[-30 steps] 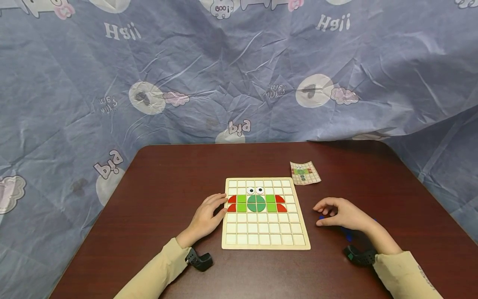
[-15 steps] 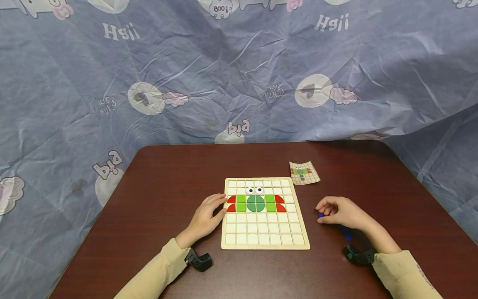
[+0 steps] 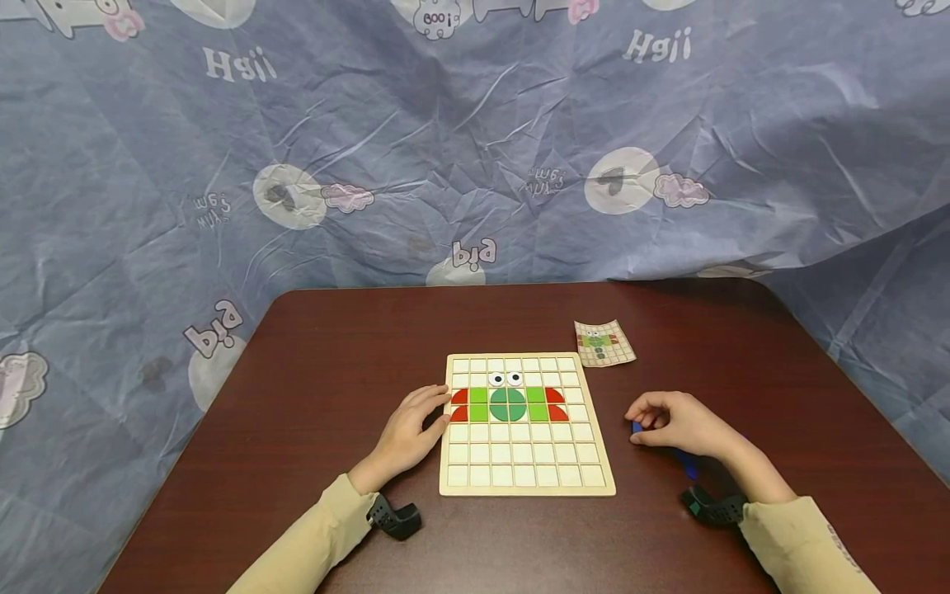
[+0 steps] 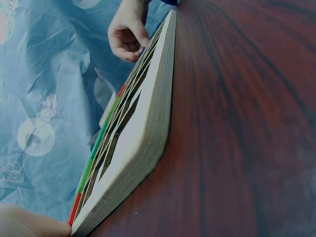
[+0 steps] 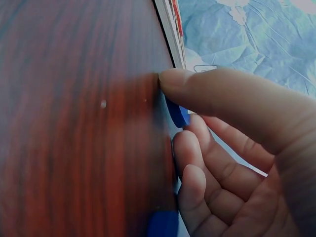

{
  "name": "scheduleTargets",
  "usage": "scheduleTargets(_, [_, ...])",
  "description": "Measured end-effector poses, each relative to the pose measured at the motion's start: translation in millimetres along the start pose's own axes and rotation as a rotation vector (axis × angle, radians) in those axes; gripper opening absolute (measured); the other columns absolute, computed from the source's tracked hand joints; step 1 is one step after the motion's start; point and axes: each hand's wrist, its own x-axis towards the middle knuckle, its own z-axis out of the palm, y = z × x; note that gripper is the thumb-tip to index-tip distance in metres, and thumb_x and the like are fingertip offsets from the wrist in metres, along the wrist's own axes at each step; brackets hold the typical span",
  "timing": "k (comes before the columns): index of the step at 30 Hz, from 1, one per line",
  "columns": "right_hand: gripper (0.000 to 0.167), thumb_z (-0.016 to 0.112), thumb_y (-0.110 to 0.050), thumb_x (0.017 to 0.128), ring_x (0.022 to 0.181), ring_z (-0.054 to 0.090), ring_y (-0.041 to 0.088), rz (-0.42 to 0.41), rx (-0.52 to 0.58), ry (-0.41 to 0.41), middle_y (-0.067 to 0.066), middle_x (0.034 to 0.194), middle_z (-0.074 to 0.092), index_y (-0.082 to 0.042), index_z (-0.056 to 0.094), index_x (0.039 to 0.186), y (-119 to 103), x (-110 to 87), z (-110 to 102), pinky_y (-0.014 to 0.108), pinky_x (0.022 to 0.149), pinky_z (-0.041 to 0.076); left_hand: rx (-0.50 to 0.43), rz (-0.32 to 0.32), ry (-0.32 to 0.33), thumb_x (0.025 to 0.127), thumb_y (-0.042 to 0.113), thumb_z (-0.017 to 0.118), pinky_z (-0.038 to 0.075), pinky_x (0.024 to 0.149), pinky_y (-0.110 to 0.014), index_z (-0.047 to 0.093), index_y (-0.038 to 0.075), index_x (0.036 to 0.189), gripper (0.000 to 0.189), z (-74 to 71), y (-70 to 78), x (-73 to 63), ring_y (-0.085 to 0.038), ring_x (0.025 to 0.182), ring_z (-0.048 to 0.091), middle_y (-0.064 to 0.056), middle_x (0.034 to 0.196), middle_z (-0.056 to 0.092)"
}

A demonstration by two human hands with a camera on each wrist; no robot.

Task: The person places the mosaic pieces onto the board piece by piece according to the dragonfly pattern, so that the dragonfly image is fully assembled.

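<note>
A wooden grid board [image 3: 512, 477] lies flat on the table with red, light green and dark green tiles [image 3: 508, 404] and two eye tiles [image 3: 506, 379] on it. At its left edge rests my left hand [image 3: 410, 425], fingers relaxed, fingertips at the rim beside the red tiles. To the right of the board, my right hand [image 3: 679, 425] is low over the table, thumb and fingers curled about a small blue tile [image 5: 177, 113]. Another blue piece [image 5: 164, 224] lies nearer the wrist in the right wrist view; the hand partly hides it from the head camera.
A paper pattern card [image 3: 605, 345], showing a similar figure on a grid, lies at the board's upper right corner. The dark red table [image 3: 371, 330] ends at a hanging blue printed cloth [image 3: 445, 165] behind. Each wrist wears a black camera.
My right hand's fingers have drawn closer together around the blue tile, with a slight shift to the right. The left hand and the board stay put.
</note>
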Motion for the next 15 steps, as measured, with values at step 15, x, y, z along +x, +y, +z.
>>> scheduleTargets(15, [0.03, 0.079, -0.018, 0.077, 0.076, 0.057, 0.016, 0.026, -0.006, 0.001, 0.003, 0.086, 0.061, -0.005, 0.067, 0.1, -18, 1.1, -1, 0.023, 0.065, 0.051, 0.001, -0.001, 0.005, 0.094, 0.019, 0.056, 0.036, 0.103, -0.048, 0.061, 0.002, 0.124, 0.034, 1.3, -1.7, 0.0, -0.028, 0.128, 0.042, -0.012, 0.133, 0.052])
